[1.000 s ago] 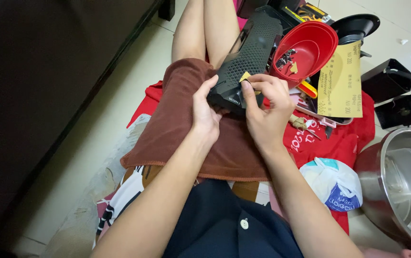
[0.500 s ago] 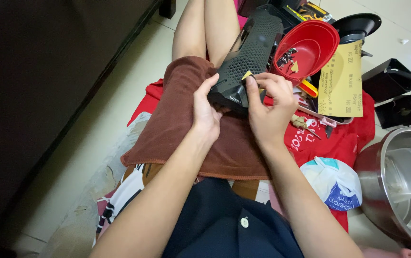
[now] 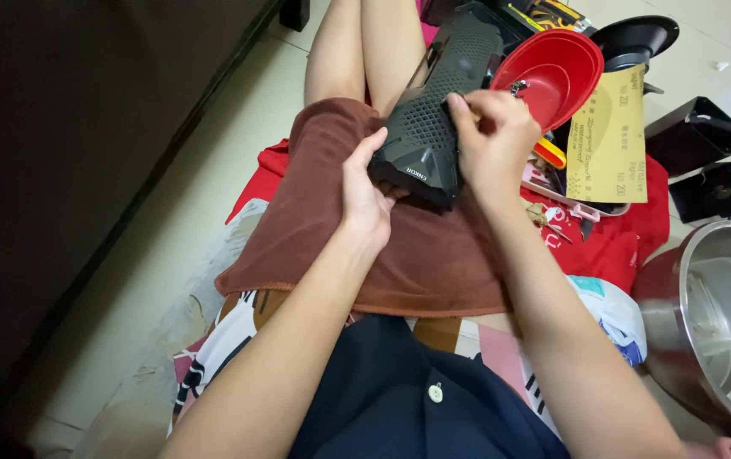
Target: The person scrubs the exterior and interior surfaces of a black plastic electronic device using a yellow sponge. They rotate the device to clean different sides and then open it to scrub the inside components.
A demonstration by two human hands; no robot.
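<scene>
The right hand [image 3: 494, 140] has been raised along the black speaker [image 3: 433, 127], fingers pinched, the left hand [image 3: 364, 191] gripping its end; it is best steadied firmly.

A person sits with a brown towel [image 3: 331, 221] over the lap, and a long black perforated device [image 3: 437, 110] lies lengthwise on it. The left hand [image 3: 365, 191] cups the device's near end from the left, while the right hand [image 3: 493, 140] rests on its right side with fingers pinched against the mesh. Just right lie a red bowl [image 3: 565, 64], a sheet of tan sandpaper [image 3: 612, 140] and a red cloth [image 3: 629, 238], with a steel pot [image 3: 714, 314] nearer at the right edge.
</scene>
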